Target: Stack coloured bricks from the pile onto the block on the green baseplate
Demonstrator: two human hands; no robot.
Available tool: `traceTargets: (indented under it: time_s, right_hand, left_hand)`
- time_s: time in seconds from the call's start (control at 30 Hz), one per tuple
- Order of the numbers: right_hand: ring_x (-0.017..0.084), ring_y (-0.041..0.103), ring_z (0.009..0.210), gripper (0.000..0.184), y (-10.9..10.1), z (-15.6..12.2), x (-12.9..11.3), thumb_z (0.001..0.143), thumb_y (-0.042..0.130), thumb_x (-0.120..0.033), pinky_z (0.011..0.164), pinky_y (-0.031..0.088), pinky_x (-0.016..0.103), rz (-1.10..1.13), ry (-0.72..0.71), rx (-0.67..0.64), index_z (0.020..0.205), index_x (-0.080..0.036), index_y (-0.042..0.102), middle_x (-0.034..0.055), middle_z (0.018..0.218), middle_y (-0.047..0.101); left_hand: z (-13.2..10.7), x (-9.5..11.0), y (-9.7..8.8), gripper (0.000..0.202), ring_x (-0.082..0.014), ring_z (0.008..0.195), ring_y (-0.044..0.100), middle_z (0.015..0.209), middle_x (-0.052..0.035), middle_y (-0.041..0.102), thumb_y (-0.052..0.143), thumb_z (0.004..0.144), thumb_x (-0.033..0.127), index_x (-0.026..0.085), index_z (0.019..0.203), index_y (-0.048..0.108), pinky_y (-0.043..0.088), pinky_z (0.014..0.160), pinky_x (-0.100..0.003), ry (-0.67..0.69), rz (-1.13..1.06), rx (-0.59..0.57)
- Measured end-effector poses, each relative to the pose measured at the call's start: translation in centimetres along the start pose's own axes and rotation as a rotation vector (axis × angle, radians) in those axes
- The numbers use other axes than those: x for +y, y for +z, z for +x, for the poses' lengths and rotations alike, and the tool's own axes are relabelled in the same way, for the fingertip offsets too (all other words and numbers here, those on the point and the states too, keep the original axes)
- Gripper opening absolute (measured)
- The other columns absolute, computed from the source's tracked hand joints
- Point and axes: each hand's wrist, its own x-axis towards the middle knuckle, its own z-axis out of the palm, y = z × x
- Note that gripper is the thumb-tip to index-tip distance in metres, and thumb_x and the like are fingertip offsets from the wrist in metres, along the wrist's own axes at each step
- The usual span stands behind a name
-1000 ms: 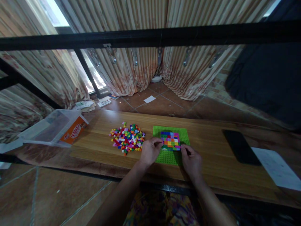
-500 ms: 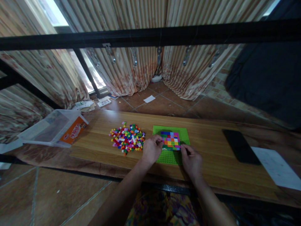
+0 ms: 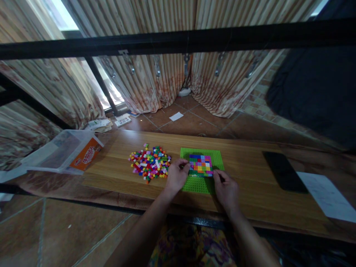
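A multicoloured panel of toy bricks stands on a bright green studded baseplate. My left hand is at the panel's left edge, its thumb and fingers drawn together; whatever they may pinch is too small to make out. At the lower right corner, my right hand has thumb and forefinger closed on the panel's edge. To the left of my left hand lies a loose pile of small coloured bricks, with a dark piece bearing yellow-green marks among them.
On the wooden board, a clear plastic box with an orange label lies at the left end. A black flat slab and a white paper sheet are at the right. A black metal bar crosses above, before striped curtains.
My left hand has drawn back slightly to the left from the panel's edge. My right hand stays at the lower right corner. The whole view has shifted a little.
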Motion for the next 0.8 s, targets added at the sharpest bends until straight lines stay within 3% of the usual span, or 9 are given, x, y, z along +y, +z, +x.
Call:
traceTargets:
  time_s: [0.23,0.8]
  right_hand:
    - [0.021,0.067,0.082,0.037,0.0,0.0,0.0,0.089,0.048,-0.048,0.073,0.049,0.03,-0.002,-0.01,0.006,0.089,-0.019,0.072,0.009,0.094,0.073]
    - [0.022,0.068,0.083,0.038,0.0,0.0,0.1,0.088,0.048,-0.048,0.075,0.049,0.031,0.002,0.001,0.004,0.09,-0.019,0.072,0.0092,0.094,0.073]
  left_hand:
    - [0.5,0.4,0.1,0.01,-0.0115,0.069,0.061,0.075,-0.0003,0.067,0.065,0.076,0.026,0.017,0.08,0.067,0.048,0.066,-0.023,-0.058,0.003,-0.053]
    - [1.0,0.4,0.7,0.009,-0.0109,0.065,0.058,0.069,-0.0002,0.065,0.067,0.071,0.025,0.016,0.074,0.068,0.044,0.061,-0.022,-0.142,-0.033,-0.038]
